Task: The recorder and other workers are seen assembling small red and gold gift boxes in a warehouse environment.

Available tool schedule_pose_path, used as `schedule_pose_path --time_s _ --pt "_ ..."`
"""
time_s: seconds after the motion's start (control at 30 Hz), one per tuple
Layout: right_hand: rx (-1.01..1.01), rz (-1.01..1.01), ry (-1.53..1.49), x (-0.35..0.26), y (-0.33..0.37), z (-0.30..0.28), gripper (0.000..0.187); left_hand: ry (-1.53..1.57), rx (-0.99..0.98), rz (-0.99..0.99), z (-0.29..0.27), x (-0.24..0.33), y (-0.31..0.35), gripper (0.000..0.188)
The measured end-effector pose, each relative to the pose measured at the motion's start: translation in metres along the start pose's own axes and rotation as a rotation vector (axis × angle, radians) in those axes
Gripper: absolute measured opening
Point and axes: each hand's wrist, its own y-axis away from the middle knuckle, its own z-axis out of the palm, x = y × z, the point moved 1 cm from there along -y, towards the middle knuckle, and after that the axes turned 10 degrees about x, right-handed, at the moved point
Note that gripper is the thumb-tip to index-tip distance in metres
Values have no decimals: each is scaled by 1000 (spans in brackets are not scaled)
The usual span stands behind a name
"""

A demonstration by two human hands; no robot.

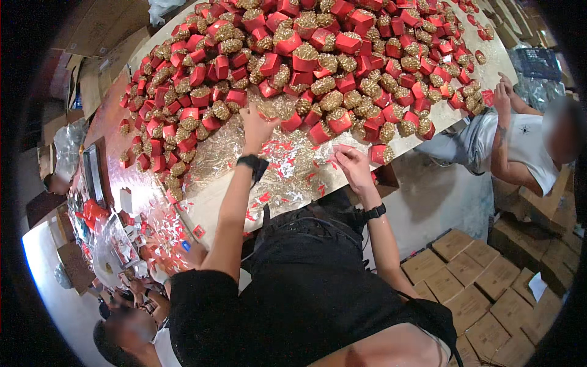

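A wide heap of small red pots with bumpy gold tops (304, 56) covers much of the table in front of me. At the heap's near edge is my left hand (259, 127), its fingers curled down beside a red and gold piece; what they grip, if anything, is hidden. Farther right, my right hand (354, 166) is closed in a pinch just above the table's near edge. Something small may be between its fingertips, too small to name. One of the gold-topped red pots (381, 154) lies right of that hand. Red and white scraps (278, 166) and gold glitter are strewn between my hands.
A person in a white shirt (520, 144) works at the table's right end; another person (131, 330) is at lower left. Cardboard boxes (471, 269) cover the floor at lower right. A littered second table (147, 229) adjoins on the left.
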Motion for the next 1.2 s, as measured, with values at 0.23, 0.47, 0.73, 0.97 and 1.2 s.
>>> schedule_pose_path --time_s 0.23,0.47,0.73,0.97,1.2 --pt "-97 -499 344 -30 25 72 19 260 -49 145 -116 109 85 64" --pt "-265 -458 454 -25 35 103 15 256 -3 177 -132 114 119 66" --pt "-524 -471 944 -39 30 112 14 192 -64 166 -142 86 150 68" --pt "-611 -327 921 -34 53 119 12 304 -31 294 -161 82 161 63" --pt "-606 -334 949 -29 50 93 17 -3 -209 484 -161 90 158 54"
